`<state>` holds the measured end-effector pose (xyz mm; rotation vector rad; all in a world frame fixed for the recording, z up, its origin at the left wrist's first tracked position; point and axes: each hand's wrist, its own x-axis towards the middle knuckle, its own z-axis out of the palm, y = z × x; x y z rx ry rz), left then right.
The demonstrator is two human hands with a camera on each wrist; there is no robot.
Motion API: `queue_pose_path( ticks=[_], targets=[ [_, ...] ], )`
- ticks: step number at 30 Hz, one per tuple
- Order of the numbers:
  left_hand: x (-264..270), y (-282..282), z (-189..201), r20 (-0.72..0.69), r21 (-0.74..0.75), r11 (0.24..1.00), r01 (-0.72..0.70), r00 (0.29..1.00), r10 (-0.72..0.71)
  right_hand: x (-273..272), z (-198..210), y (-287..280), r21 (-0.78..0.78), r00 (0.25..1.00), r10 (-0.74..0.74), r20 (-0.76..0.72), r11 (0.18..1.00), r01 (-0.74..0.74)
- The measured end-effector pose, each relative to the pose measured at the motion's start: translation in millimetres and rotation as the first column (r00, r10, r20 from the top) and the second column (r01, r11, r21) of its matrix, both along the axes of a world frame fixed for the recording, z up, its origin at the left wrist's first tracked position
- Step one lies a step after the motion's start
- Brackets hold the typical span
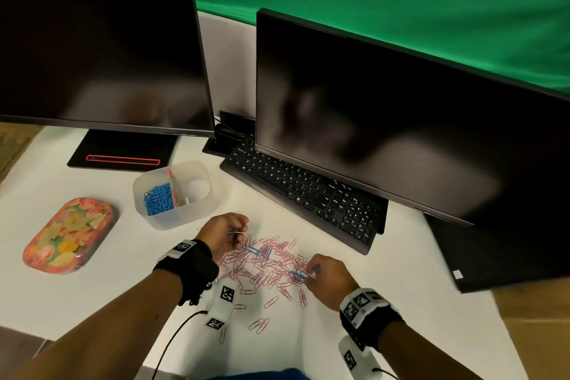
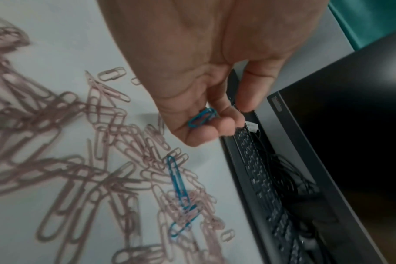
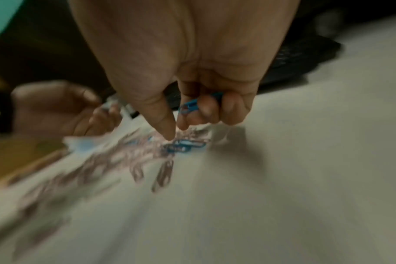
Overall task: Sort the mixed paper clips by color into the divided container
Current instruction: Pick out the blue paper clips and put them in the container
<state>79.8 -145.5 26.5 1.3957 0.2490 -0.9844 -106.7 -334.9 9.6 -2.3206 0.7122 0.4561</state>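
A heap of pink paper clips (image 1: pixel 265 265) with a few blue ones (image 1: pixel 254 250) lies on the white desk. My left hand (image 1: pixel 228 233) hovers over the heap's far left edge; its curled fingers hold a blue clip (image 2: pixel 201 117). My right hand (image 1: pixel 324 274) rests at the heap's right edge. It grips blue clips (image 3: pixel 191 105) in its curled fingers, and its thumb and forefinger reach down to more blue clips (image 3: pixel 183 145) on the desk. The translucent divided container (image 1: pixel 172 194) stands beyond the left hand, with blue clips (image 1: pixel 159 199) in its left compartment.
A black keyboard (image 1: pixel 308 191) and two dark monitors (image 1: pixel 385 120) stand close behind the heap. A flowered oval tray (image 1: pixel 69 236) lies at the left. Loose pink clips (image 1: pixel 259 324) are scattered toward the desk's near edge. A cable runs from my left wrist.
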Motion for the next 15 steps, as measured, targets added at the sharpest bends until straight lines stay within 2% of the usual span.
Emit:
queue_pose_path(
  ticks=[2,4,6,11,15],
  targets=[
    [0.9,1.2,-3.6,0.145,0.157,0.981,0.118,0.979,-0.141,-2.3,-1.4,8.3,-0.133,0.992,0.122,-0.018,0.983,-0.123],
    [0.1,4.4,-6.6,0.276,0.318,0.917,0.238,0.903,-0.33,-2.8,-2.4,12.7,-0.2,0.983,0.182,-0.023,0.963,-0.182],
    [-1.3,8.4,-11.3,0.36,0.424,0.861,0.28,0.82,-0.444,-1.9,-4.3,13.7,-0.23,0.978,0.206,-0.027,0.951,-0.207],
    [-4.0,15.0,-16.8,0.437,0.564,0.787,0.25,0.718,-0.541,-3.1,-4.1,12.6,-0.264,0.981,0.193,-0.028,0.945,-0.194],
    [-1.7,19.7,-17.6,0.449,0.614,0.749,0.25,0.67,-0.591,-9.5,-1.0,4.2,-0.144,0.996,0.087,0.021,0.986,-0.083]
  ],
)
